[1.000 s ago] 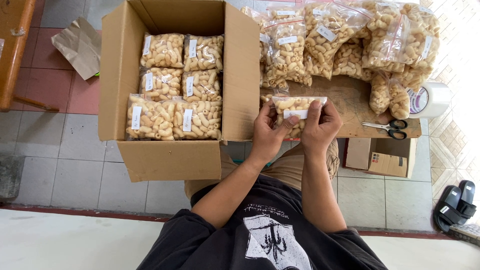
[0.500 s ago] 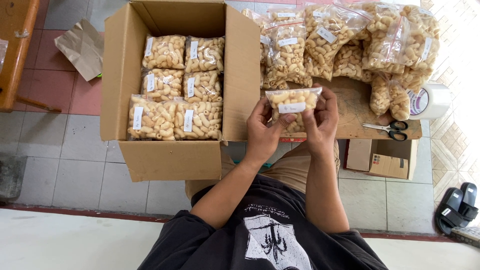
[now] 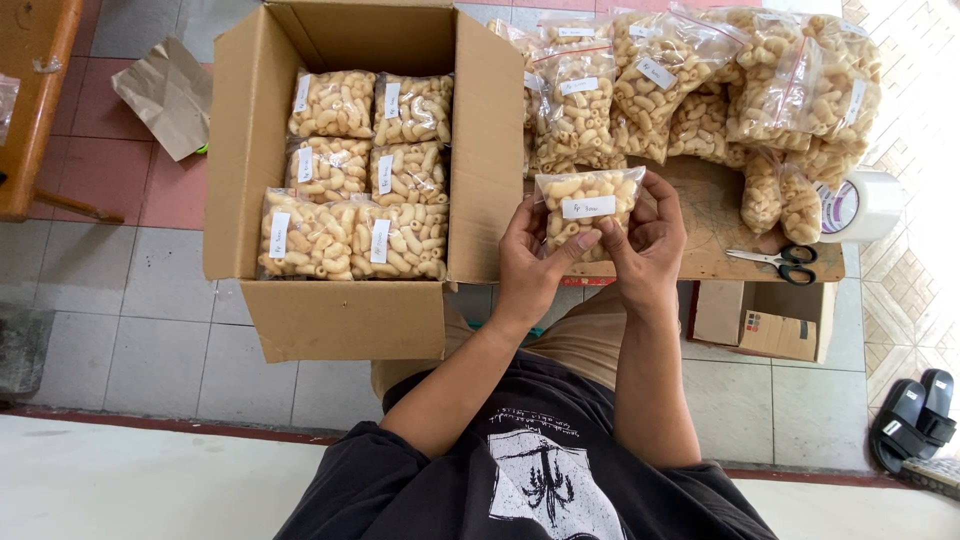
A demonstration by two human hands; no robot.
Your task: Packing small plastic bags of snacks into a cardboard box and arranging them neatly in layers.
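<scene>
Head view: the clear snack bag [image 3: 588,208] is held upright between both hands above the lap, at the front edge of the wooden board [image 3: 715,235]. The left hand [image 3: 530,262] grasps its left edge, the right hand [image 3: 648,245] its right; thumbs press the front. Long axis runs left to right. The open cardboard box [image 3: 345,315] lies to the left, nearer the left hand.

Clear snack bag [image 3: 588,208] between both hands, beside open cardboard box [image 3: 340,318].
</scene>
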